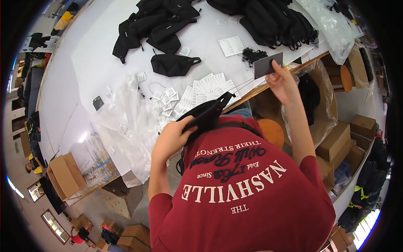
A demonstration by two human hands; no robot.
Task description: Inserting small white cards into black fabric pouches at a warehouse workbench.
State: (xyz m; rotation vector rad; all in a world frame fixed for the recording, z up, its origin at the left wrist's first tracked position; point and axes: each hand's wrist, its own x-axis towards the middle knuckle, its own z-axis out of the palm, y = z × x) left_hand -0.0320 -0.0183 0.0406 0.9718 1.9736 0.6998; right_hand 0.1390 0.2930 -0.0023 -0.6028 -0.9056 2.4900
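Observation:
My left hand (174, 135) grips a small black fabric pouch (208, 112) in front of my body, at the table's near edge. Between the fingers and thumb of my right hand (282, 81) is a dark grey hang tag (264, 67), raised over the edge to the right. A thin cord (244, 85) runs taut from the tag to the pouch's tip. Just beyond the pouch lie fanned-out white printed labels (210, 85). Near the tag sits a tangle of black strings (253, 55). One more black pouch (174, 64) lies flat farther off.
Black pouches form a pile (157, 27) at the far left and a row (273, 23) at the far right. Crumpled see-through plastic (130, 130) covers the table's left part. Cardboard boxes (336, 140) and an orange round stool (271, 132) stand below the table at right.

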